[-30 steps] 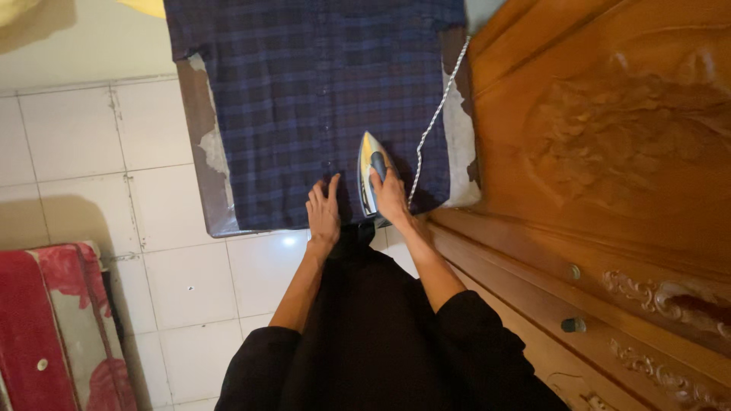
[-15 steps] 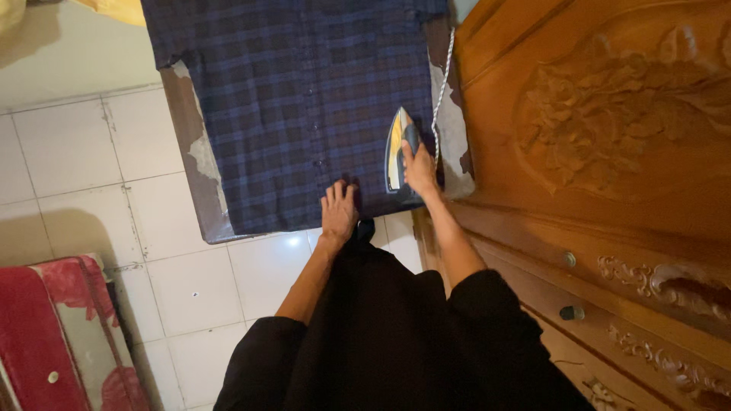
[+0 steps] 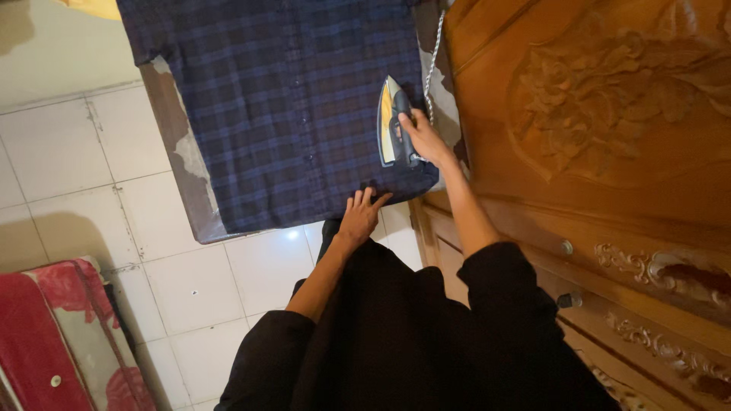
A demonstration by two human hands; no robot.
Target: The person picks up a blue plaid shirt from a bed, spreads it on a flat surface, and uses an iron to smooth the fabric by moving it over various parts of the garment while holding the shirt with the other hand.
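Head view: my right hand (image 3: 423, 138) has its fingers closed around the iron (image 3: 393, 122) handle, nose pointing away along the plaid shirt (image 3: 289, 99) near its right edge, left hand (image 3: 361, 215) flat, fingers spread, on the near hem

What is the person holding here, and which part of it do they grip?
The right hand holds a clothes iron by its dark top handle. The left hand holds nothing; it rests flat on the plaid shirt.
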